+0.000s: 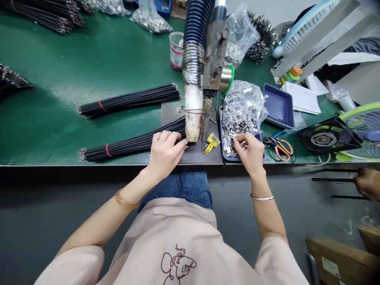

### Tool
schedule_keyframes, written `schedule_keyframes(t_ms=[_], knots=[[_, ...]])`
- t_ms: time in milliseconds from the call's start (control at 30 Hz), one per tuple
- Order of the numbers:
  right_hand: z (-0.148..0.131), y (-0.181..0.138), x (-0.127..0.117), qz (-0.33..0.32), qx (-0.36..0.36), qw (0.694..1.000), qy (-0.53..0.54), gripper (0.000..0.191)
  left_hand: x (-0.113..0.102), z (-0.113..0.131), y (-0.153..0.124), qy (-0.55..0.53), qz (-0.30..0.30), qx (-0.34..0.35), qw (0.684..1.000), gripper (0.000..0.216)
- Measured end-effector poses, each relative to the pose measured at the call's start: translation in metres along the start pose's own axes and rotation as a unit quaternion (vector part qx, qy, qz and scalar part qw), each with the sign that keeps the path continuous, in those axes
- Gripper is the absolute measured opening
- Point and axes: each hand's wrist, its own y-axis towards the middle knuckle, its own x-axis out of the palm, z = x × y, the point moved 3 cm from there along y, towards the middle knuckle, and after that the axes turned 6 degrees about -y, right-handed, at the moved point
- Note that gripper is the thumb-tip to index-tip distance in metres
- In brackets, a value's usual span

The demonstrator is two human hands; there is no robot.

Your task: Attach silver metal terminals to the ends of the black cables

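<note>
My left hand [166, 153] is closed over a bundle of black wires [139, 142], thumb and fingertips pinched at a wire beside the tip of the fume hose [192, 128]. The bundle is tied with a red band, and its right end is partly hidden by the hose. My right hand [249, 152] reaches into a dark blue tray [222, 130], with thumb and forefinger pinched on a small metal piece [234, 139]. Similar metal pieces fill the tray and the clear plastic bag [245, 99] on it. A soldering iron [207, 118] points down between my hands.
A second wire bundle [130, 99] lies behind the first. A yellow clip-like tool [211, 143] rests on the grey board [196, 157]. Right of the filled tray are orange-handled pliers [283, 149], another blue tray [279, 105] and a black fan [328, 136]. A solder spool [227, 79] stands behind.
</note>
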Motion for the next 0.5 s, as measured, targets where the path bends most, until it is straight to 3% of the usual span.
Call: schedule_keyframes(t_ms=[133,233,367,433,500], knots=[[-0.020,-0.011,-0.013,0.061,0.101,0.984,0.132,0.019,-0.001,0.010,-0.004,-0.066,0.049,0.003,0.997,0.016],[-0.049,-0.029,-0.019,0.053,0.145,0.957,0.245,0.020,-0.011,0.021,-0.015,-0.148,0.068,0.049,0.985,0.014],[-0.090,-0.053,-0.012,0.108,0.061,0.978,0.170,0.012,-0.019,0.036,-0.017,-0.267,-0.008,0.052,0.962,0.013],[-0.103,-0.061,0.000,0.112,0.032,0.981,0.156,0.014,-0.019,0.038,-0.011,-0.331,-0.056,-0.005,0.942,0.012],[-0.107,-0.067,0.014,0.078,0.066,0.974,0.201,0.010,-0.017,0.037,-0.006,-0.392,-0.085,-0.085,0.912,0.012]])
